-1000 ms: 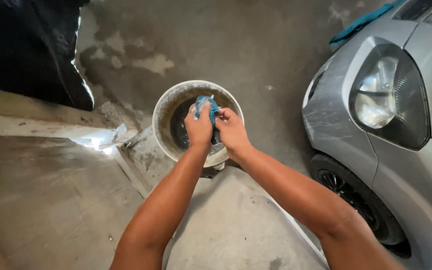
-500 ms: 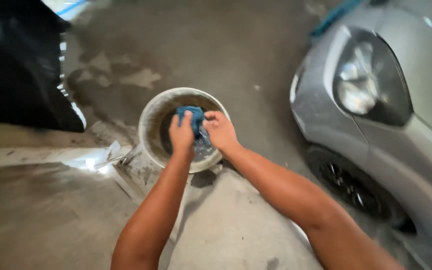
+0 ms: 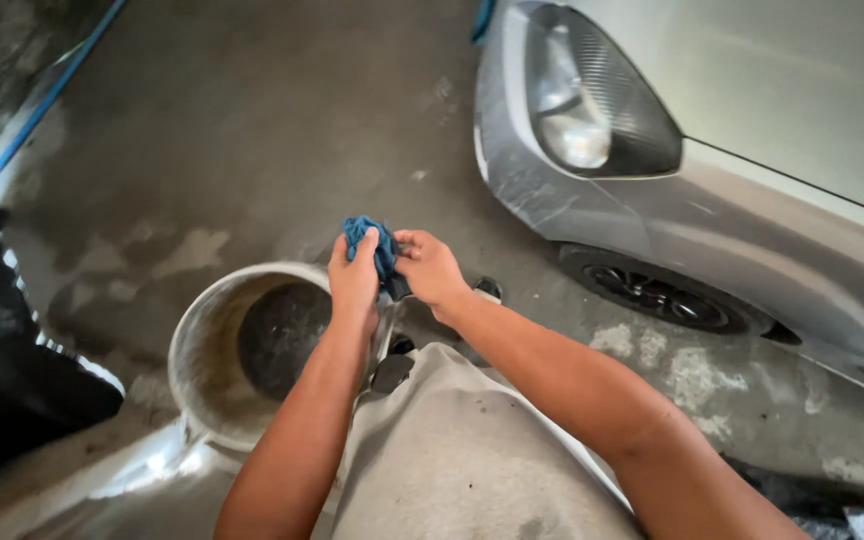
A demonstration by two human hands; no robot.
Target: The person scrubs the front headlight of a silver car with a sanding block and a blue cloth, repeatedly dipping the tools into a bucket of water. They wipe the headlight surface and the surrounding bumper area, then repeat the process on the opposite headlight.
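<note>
My left hand (image 3: 354, 277) and my right hand (image 3: 430, 270) both grip a small blue cloth (image 3: 370, 240), bunched between them. The hands are held just past the right rim of a pale round bucket (image 3: 192, 350) that stands on the concrete floor below my left forearm. Dark water lies at the bottom of the bucket. My grey-clothed knee shows under my forearms.
A silver car (image 3: 712, 150) with its headlight (image 3: 592, 100) and front wheel (image 3: 662, 295) fills the right side. A black sheet (image 3: 12, 380) lies at the left. A blue hose (image 3: 42, 100) runs along the wet concrete floor at top left.
My hands have lifted the cloth out of the bucket and moved it right of the rim. My view has swung toward the car, which now looks closer.
</note>
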